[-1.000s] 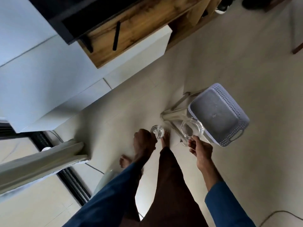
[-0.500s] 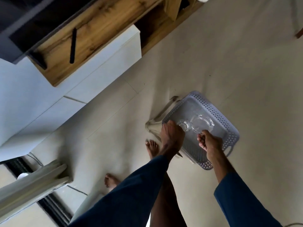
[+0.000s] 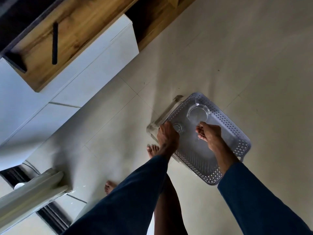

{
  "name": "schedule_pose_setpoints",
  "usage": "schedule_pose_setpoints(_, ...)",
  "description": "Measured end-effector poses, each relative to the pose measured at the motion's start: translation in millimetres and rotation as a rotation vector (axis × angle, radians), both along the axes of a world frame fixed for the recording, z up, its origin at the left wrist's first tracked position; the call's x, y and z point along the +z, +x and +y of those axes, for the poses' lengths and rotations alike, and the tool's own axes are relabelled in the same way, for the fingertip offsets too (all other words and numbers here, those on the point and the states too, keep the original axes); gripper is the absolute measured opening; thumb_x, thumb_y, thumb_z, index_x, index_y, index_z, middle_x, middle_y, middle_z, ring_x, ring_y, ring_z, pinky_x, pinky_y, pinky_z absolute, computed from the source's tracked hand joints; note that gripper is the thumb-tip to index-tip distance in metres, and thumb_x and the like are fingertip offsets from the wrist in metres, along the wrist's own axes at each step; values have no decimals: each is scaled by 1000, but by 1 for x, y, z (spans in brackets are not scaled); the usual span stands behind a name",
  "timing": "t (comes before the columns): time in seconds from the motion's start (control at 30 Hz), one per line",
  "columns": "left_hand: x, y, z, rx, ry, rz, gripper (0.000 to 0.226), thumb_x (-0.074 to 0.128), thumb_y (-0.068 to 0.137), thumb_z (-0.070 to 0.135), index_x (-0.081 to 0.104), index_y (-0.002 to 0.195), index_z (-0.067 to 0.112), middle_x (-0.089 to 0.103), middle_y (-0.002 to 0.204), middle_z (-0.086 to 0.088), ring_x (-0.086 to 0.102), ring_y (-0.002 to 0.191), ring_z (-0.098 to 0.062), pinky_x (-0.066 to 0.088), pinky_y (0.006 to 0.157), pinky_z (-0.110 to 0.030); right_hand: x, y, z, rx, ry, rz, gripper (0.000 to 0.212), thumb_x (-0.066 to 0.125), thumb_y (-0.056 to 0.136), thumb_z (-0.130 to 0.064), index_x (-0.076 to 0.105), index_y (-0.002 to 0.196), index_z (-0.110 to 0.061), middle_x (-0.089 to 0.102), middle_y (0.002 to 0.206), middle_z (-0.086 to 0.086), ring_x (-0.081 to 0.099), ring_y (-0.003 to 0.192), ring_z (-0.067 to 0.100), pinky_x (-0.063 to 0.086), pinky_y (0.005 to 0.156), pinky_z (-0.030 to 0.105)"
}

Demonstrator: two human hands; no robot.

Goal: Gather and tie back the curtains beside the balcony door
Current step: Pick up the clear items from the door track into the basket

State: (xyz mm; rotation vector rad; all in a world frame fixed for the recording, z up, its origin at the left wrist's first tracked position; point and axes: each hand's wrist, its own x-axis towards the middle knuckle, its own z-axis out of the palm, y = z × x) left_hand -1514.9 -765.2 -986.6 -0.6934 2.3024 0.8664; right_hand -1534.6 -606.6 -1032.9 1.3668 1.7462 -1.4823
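While the curtain (image 3: pixel 32 192) hangs nearby, left hand (image 3: pixel 167 135) grips a small glass (image 3: pixel 179 128), right hand (image 3: pixel 209 134) pinches the rim of a glass dish (image 3: pixel 198 114), both down in the tray (image 3: pixel 240 146), likely to free the hands.

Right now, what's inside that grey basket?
A clear dish by the right hand and a small glass gripped by the left hand. Hands and forearms cover part of the basket floor; anything under them can't be seen.

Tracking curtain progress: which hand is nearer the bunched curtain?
Left. The left hand is at the basket's left edge, well right of the curtain; the right hand is farther right, over the basket.
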Motion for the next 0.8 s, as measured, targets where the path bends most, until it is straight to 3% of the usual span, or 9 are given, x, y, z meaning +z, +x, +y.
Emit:
schedule_pose_setpoints(0.2,9,-1,-1,18,44,-22,24,46,92,-2,62,110,-3,65,104,-15,54,77,-20,46,62,-32,1,9,-2,-70,-76,7,20,68,94,-20,69,84,-3,74,77,12,69,67,19,58,73,31)
schedule_pose_setpoints(0.3,16,5,-8,37,66,-28,22,46,93,-1,62,107,-3,65,99,-13,59,72,-22,52,56,-33,16,24,-13,-12,-49,-8,16,65,95,-11,70,85,0,72,73,11,65,56,14,56,61,25)
schedule_pose_setpoints(0.37,25,11,-14,23,64,-32,16,46,93,0,61,98,1,55,77,-2,48,55,-12,39,44,-23,25,37,-24,47,8,-4,14,64,93,-7,70,84,2,70,69,10,59,49,11,50,49,19)
schedule_pose_setpoints(0.43,32,19,-27,79,52,-25,13,46,91,5,55,84,11,40,64,6,38,49,-7,39,46,-24,36,48,-39,92,60,22,14,64,92,-7,72,84,1,71,68,10,59,51,12,46,45,18)
schedule_pose_setpoints(0.5,36,31,-44,128,42,-21,13,45,92,10,52,81,13,40,62,8,39,49,-7,41,50,-27,50,57,-62,140,97,67,14,63,92,-9,72,84,-2,72,70,9,60,55,14,45,45,20)
schedule_pose_setpoints(0.57,38,45,-66,180,30,-14,13,46,90,16,59,87,13,54,66,6,54,56,-14,48,56,-34,63,66,-88,192,85,119,13,63,93,-11,72,86,-4,71,71,8,57,54,13,43,44,22)
schedule_pose_setpoints(0.63,39,65,-97,242,11,-26,22,45,85,22,64,94,18,70,84,-4,66,77,-29,55,67,-40,72,74,-122,232,6,151,12,64,93,-11,70,86,-3,68,68,10,53,50,13,39,41,21)
schedule_pose_setpoints(0.7,40,88,-130,294,-5,-72,25,48,85,23,68,99,18,71,100,-10,65,93,-36,53,73,-39,74,83,-156,325,-55,145,9,65,92,-12,69,86,-7,67,67,8,50,48,11,35,38,18)
schedule_pose_setpoints(0.8,37,137,-196,365,-50,-146,24,52,87,21,69,102,13,69,108,-15,65,98,-38,53,76,-40,70,98,-219,574,-55,110,9,68,89,-12,71,81,-9,66,62,8,49,46,12,33,37,20)
